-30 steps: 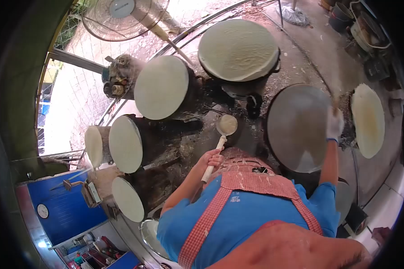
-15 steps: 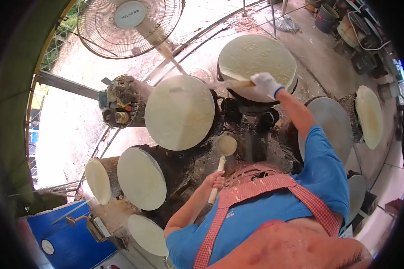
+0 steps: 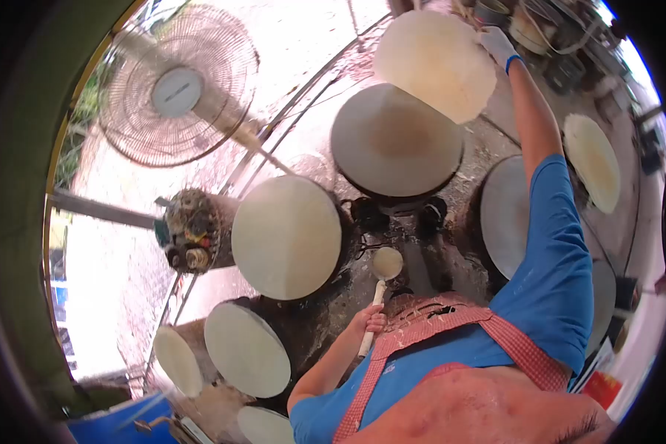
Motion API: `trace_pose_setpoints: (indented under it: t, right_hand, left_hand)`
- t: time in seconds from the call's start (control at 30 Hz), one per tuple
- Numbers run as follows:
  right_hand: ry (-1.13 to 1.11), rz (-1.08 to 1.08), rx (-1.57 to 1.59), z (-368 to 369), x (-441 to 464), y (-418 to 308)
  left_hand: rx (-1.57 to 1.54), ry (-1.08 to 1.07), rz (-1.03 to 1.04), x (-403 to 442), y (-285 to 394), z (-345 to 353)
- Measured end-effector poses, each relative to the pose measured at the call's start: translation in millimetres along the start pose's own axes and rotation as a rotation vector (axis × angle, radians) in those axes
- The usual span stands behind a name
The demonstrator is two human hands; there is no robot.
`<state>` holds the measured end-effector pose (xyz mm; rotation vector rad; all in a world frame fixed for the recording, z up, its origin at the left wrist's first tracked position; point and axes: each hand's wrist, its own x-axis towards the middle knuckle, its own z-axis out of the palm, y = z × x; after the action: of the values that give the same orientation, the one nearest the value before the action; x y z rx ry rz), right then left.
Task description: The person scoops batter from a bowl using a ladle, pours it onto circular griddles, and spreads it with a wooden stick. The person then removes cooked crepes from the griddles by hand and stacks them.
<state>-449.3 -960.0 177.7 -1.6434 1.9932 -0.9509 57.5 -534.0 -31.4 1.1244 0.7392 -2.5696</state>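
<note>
My left hand [image 3: 368,320] is wrapped round the pale handle of a ladle [image 3: 387,263], whose round cup holds something cream-coloured. At the end of my stretched-out right arm, my right hand [image 3: 498,46], in a white glove, is closed at the edge of a large thin flatbread [image 3: 436,66]. The flatbread hangs above the far side of a round griddle [image 3: 396,144], overlapping its upper right edge. That griddle's grey surface is bare, with a brownish patch. Left of it, another round griddle [image 3: 285,237] carries a pale sheet of batter.
A grey griddle [image 3: 505,214] stands to the right, with another flatbread [image 3: 592,163] beyond it. More coated griddles [image 3: 248,349] stand at lower left. A large fan [image 3: 177,89] is at upper left, near a cylindrical machine [image 3: 196,229]. Buckets [image 3: 533,26] sit at top right.
My right hand has moved away and up, lifting the flatbread off the far griddle, now bare. The paddle-like tool it held no longer shows clearly. My left hand still grips the ladle.
</note>
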Motion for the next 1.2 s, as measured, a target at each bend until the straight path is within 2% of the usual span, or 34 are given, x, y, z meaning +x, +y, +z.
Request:
trace_pose_setpoints:
  t: [0.07, 0.1, 0.17, 0.2, 0.27, 0.33, 0.37, 0.43, 0.47, 0.57, 0.63, 0.7, 0.73, 0.77, 0.83, 0.87, 0.9, 0.97, 1.03, 1.1, 1.17, 1.2]
  right_hand:
    - [0.331, 0.083, 0.198, -40.5, -19.5, 41.1]
    - [0.376, 0.109, 0.192, -62.2, -32.7, 61.9]
    - [0.533, 0.105, 0.53, -103.9, -67.6, 99.4]
    - [0.628, 0.075, 0.505, -124.9, -75.6, 138.1]
    - [0.783, 0.087, 0.595, -169.6, -115.9, 186.6]
    - [0.904, 0.154, 0.666, -208.1, -163.1, 233.9]
    - [0.955, 0.183, 0.648, -227.6, -195.7, 252.1]
    - [1.069, 0.378, 0.802, -254.0, -246.6, 280.0]
    - [1.095, 0.435, 0.826, -262.2, -266.3, 308.1]
    - [1.197, 0.594, 0.773, -260.9, -321.7, 384.4]
    - [1.369, 0.532, 0.722, -233.9, -334.6, 492.0]
    - [1.346, 1.002, 0.318, -222.6, -349.4, 486.3]
    - [1.344, 0.998, 0.328, -219.8, -346.3, 500.1]
    - [1.308, 1.083, 0.303, -209.2, -346.5, 525.8]
    - [1.247, 1.164, 0.288, -203.3, -348.0, 562.7]
    - [1.148, 1.187, 0.095, -203.3, -351.6, 578.5]
    - [1.035, 1.195, -0.104, -198.9, -353.2, 582.0]
    - [1.034, 1.302, -0.231, -217.7, -365.8, 466.0]
    - [0.904, 1.15, -0.32, -202.2, -366.8, 457.7]
    - [0.838, 0.829, -0.129, -171.8, -370.6, 385.2]
    - [0.714, 0.501, 0.188, -121.8, -380.1, 269.8]
    - [0.439, 0.643, 0.456, -84.0, -387.5, 257.5]
  left_hand:
    - [0.127, 0.109, 0.11, 1.8, -6.7, 15.2]
    - [0.172, 0.121, 0.088, 8.4, -7.6, 14.9]
    - [-0.142, -0.181, -0.098, 27.5, -7.8, -1.0]
    - [-0.089, -0.157, -0.136, 38.7, -6.0, -7.2]
    - [-0.021, -0.626, -0.3, 67.4, -5.9, -9.2]
    - [-0.194, -0.484, -0.266, 65.0, -36.6, 33.4]
    - [-0.167, -0.447, -0.305, 64.1, -51.5, 52.5]
    - [-0.311, -0.33, -0.172, 69.1, -72.7, 84.3]
    - [-0.27, -0.339, -0.162, 72.8, -80.0, 92.3]
    - [-0.242, -0.269, -0.151, 73.9, -100.6, 118.5]
    - [-0.174, -0.244, -0.104, 81.1, -99.7, 116.1]
    - [-0.116, -0.205, -0.061, 83.2, -92.9, 100.4]
    - [-0.036, -0.154, -0.031, 88.3, -87.0, 93.9]
    - [0.045, -0.103, -0.006, 93.3, -81.3, 87.6]
    - [0.051, -0.093, 0.013, 92.6, -83.2, 88.2]
    - [0.019, -0.108, 0.009, 92.2, -86.0, 92.3]
    - [-0.019, -0.129, -0.007, 89.9, -89.7, 97.5]
    - [-0.103, -0.193, -0.025, 85.2, -99.4, 98.2]
    - [-0.191, -0.276, -0.026, 73.3, -110.5, 90.9]
    - [-0.268, -0.377, -0.018, 62.2, -122.5, 81.3]
    - [-0.421, -0.384, 0.011, 58.2, -143.8, 94.3]
    - [-0.441, -0.32, 0.056, 59.3, -150.2, 102.5]
